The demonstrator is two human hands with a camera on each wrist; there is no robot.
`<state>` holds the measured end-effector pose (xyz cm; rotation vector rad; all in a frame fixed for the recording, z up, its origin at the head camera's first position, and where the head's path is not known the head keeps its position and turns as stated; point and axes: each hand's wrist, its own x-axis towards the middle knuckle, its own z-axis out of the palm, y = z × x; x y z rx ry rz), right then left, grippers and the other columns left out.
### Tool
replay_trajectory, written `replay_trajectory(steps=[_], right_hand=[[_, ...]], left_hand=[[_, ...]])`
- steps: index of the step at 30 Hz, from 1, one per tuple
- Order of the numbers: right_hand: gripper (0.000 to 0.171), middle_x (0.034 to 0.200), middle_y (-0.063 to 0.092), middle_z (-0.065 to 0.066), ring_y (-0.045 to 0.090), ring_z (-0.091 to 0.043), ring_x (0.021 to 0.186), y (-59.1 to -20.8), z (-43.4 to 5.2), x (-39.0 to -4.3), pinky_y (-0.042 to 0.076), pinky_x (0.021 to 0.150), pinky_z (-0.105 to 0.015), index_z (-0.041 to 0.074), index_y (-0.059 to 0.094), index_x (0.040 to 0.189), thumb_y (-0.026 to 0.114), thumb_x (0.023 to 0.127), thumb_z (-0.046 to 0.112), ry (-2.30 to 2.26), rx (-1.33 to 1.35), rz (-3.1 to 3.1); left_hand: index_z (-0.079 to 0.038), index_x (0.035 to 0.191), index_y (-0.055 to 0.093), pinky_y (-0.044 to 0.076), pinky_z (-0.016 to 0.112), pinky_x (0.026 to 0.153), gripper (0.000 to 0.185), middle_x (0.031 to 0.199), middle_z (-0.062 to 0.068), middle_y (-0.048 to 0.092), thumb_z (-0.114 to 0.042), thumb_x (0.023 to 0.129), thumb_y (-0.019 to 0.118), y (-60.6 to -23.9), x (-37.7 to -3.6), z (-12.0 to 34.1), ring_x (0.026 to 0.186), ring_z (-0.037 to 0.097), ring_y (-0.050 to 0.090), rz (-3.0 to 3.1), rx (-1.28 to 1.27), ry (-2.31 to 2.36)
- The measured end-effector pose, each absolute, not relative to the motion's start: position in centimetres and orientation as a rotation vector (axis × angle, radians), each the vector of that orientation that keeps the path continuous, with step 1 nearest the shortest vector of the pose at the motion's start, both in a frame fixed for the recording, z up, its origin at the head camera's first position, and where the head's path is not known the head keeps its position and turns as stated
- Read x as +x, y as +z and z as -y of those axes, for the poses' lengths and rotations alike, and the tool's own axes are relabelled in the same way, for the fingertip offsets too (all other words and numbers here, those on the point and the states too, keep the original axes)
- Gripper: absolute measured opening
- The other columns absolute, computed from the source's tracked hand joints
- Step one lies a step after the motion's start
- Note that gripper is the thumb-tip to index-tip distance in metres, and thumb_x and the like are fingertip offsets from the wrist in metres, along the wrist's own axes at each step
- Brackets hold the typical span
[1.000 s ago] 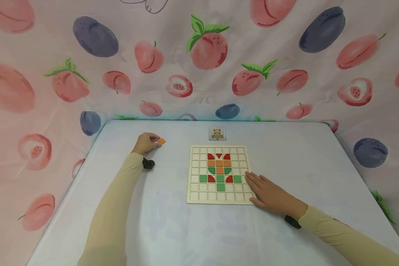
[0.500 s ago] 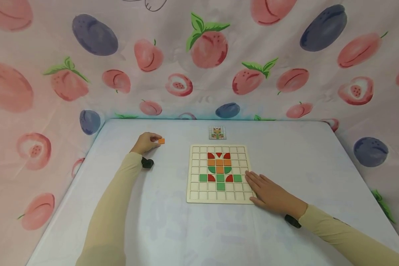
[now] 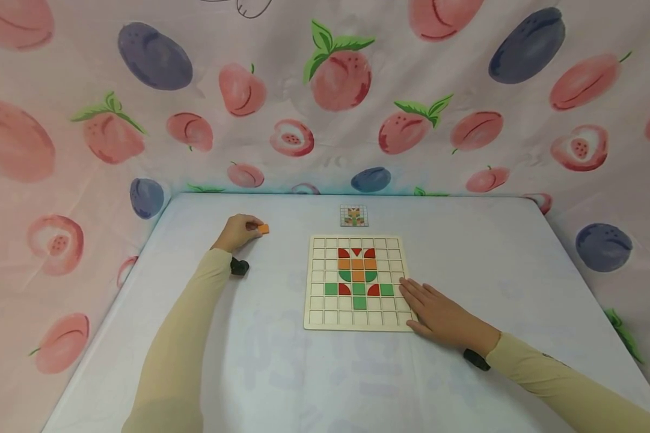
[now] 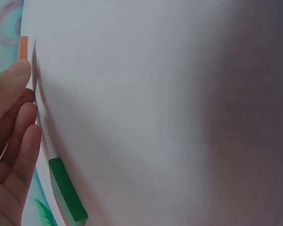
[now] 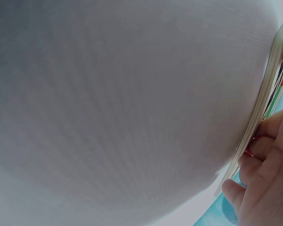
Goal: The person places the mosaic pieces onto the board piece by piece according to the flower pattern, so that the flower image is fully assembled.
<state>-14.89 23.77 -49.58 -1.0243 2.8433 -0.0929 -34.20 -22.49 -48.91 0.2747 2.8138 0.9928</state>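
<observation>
At the table's left, my left hand (image 3: 240, 232) pinches a small orange square tile (image 3: 263, 229) between thumb and fingertips. The left wrist view has the orange tile (image 4: 23, 47) edge-on, above the thumb tip. A cream grid board (image 3: 316, 319) lies mid-table, bearing a flower-like pattern of red, orange and green pieces. My right hand (image 3: 438, 316) rests with straight fingers on the board's right edge. In the right wrist view, the fingers (image 5: 262, 146) lie along the wooden edge.
A small pattern card (image 3: 354, 216) with a similar flower design lies behind the board. In the left wrist view a green block (image 4: 68, 190) stands low beside the hand. Fruit-printed cloth (image 3: 292, 72) rises behind the white-covered table.
The orange tile has turned slightly in my left fingers, from a diamond angle to nearly square-on. My right hand and the board have stayed in place.
</observation>
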Motion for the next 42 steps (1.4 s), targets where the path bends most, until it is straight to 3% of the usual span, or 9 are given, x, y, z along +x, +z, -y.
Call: replay_trajectory(steps=[10, 21, 42], right_hand=[[0.069, 0.154, 0.026, -0.017, 0.028, -0.032, 0.141, -49.6, -23.7, -14.8, 0.031, 0.111, -0.049, -0.002, 0.028, 0.145, 0.051, 0.095, 0.038, -0.093, -1.025, -2.846], [0.069, 0.153, 0.027, -0.017, 0.029, -0.032, 0.141, -50.1, -23.8, -14.8, 0.031, 0.111, -0.048, -0.003, 0.029, 0.145, 0.051, 0.095, 0.039, -0.086, -1.034, -2.853], [0.068, 0.153, 0.026, -0.018, 0.029, -0.033, 0.141, -49.9, -23.8, -14.8, 0.03, 0.111, -0.05, -0.004, 0.029, 0.145, 0.052, 0.094, 0.036, -0.118, -1.025, -2.854]], left_hand=[[-0.001, 0.113, 0.064, 0.049, 0.04, 0.092, 0.029, 0.11, 0.017, 0.064, -0.013, 0.087, 0.066, -49.4, -34.1, 22.3, 0.1, 0.028, 0.06, -2.805, 0.245, 1.054], [-0.005, 0.108, 0.067, 0.049, 0.041, 0.091, 0.027, 0.11, 0.015, 0.064, -0.011, 0.081, 0.066, -49.0, -32.9, 21.6, 0.1, 0.028, 0.06, -2.772, 0.32, 1.233], [-0.008, 0.105, 0.069, 0.051, 0.039, 0.088, 0.026, 0.102, 0.005, 0.067, -0.011, 0.08, 0.073, -46.9, -27.0, 14.3, 0.093, 0.02, 0.06, -2.778, 0.94, 1.131]])
